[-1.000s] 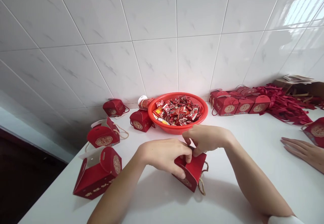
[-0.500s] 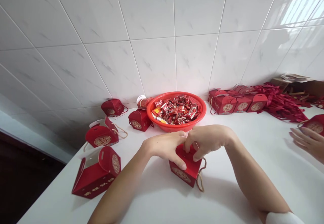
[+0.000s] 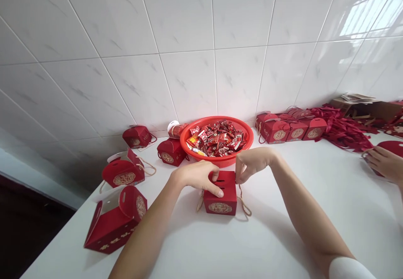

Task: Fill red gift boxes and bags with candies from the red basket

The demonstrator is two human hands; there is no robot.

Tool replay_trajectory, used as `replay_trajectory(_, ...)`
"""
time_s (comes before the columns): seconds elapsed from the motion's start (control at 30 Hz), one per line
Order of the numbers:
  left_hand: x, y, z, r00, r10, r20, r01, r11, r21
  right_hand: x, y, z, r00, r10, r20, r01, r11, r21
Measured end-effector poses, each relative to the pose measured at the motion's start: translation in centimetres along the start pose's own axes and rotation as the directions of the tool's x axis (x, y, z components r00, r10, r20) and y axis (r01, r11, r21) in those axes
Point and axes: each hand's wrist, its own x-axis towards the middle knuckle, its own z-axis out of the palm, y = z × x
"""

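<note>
A small red box point(image 3: 220, 203) with a gold emblem and slots in its top stands upright on the white table, with rope loops at both sides. My left hand point(image 3: 201, 178) is closed on its top left part, thumb on the lid and fingers at the far side. At the box's right upper edge, my right hand point(image 3: 252, 163) has its fingers pinched together by the rope point(image 3: 242, 199); what lies between the fingertips is too small to make out. Just behind the box is a red basket point(image 3: 220, 158) of wrapped candies point(image 3: 217, 138).
Several red boxes stand at left, one large and open-topped point(image 3: 116, 224). More boxes point(image 3: 280, 131), red ribbons point(image 3: 346, 132) and a carton point(image 3: 378, 111) line the tiled wall at right. Another person's hand point(image 3: 385, 161) touches a red box at the right edge.
The box has turned so its emblem faces me, and the left rope now shows. My right hand has moved from the box's top to its right edge. The other person's hand has shifted.
</note>
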Motion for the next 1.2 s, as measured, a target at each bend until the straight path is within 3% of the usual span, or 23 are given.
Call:
replay_trajectory(0.17,0.0,-0.4,-0.2,0.999,-0.029,0.045,0.033,0.996,-0.082,1.9,1.8,0.2,0.990,-0.080,0.118,0.057,0.979,0.194)
replay_trajectory(0.3,-0.1,-0.2,-0.3,0.996,-0.062,0.068,0.070,0.990,-0.124,1.8,1.7,0.0,0.986,-0.122,0.113,0.076,0.935,0.347)
replay_trajectory(0.5,-0.3,0.0,-0.4,0.992,-0.090,0.088,0.106,0.976,-0.193,1.4,0.8,0.1,0.977,-0.146,0.154,0.078,0.923,0.378)
replay_trajectory(0.63,-0.3,0.0,-0.4,0.992,-0.086,0.094,0.106,0.968,-0.229,1.7,1.1,0.2,0.976,-0.060,0.211,-0.003,0.959,0.283)
replay_trajectory(0.8,-0.2,0.0,-0.5,0.991,-0.082,0.103,0.103,0.968,-0.229,1.8,1.7,0.2,0.985,0.057,0.165,-0.089,0.976,0.199)
replay_trajectory(1.03,-0.1,-0.3,-0.4,0.992,-0.070,0.102,0.093,0.966,-0.241,2.5,2.4,0.2,0.978,-0.068,0.195,0.010,0.959,0.283)
replay_trajectory(1.2,0.0,-0.4,-0.5,0.994,-0.079,0.079,0.092,0.980,-0.176,2.0,2.0,-0.4,0.986,-0.162,0.033,0.124,0.861,0.493)
